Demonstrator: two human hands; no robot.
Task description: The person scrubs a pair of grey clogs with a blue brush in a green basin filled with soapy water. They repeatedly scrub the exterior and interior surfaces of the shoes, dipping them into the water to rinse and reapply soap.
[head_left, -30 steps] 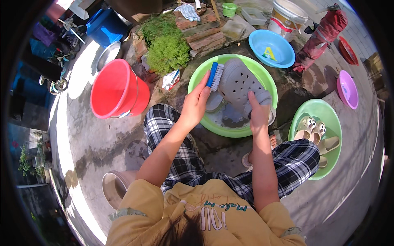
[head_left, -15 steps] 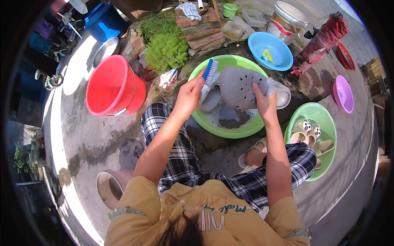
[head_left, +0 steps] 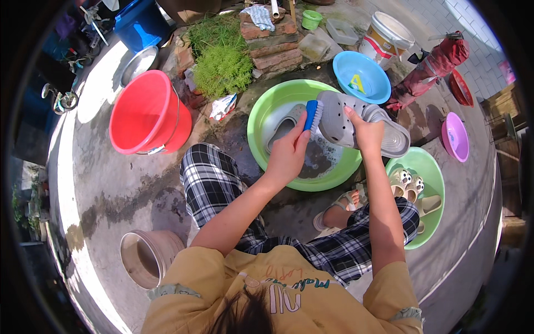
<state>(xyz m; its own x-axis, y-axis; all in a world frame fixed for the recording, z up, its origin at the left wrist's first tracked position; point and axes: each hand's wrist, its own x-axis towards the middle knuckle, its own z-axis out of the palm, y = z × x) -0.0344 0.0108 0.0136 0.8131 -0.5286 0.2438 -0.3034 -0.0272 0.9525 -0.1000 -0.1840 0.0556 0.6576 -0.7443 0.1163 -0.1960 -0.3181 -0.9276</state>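
Note:
Closed around a blue scrubbing brush [head_left: 309,117] with pale bristles, my left hand [head_left: 289,151] holds it close to the toe of a grey clog [head_left: 337,119]. The bristles face the clog; whether they touch it I cannot tell. My right hand [head_left: 365,129] grips that clog at its opening, thumb on top, and keeps it tilted above the right side of a green basin [head_left: 257,150]. Soapy water [head_left: 322,158] with foam lies in the basin. A second grey clog [head_left: 286,126] rests inside at the left, partly behind my left hand.
A red bucket [head_left: 142,114] stands to the left, a beige bucket [head_left: 161,250] near my left side. At right, another green basin [head_left: 436,222] holds several light clogs. A blue basin [head_left: 370,72], a paint bucket [head_left: 384,36] and a wrapped red umbrella [head_left: 431,69] stand beyond.
My left hand has brought the brush right and down to the clog's toe. My right hand has shifted the clog slightly right and turned it, showing more of its opening.

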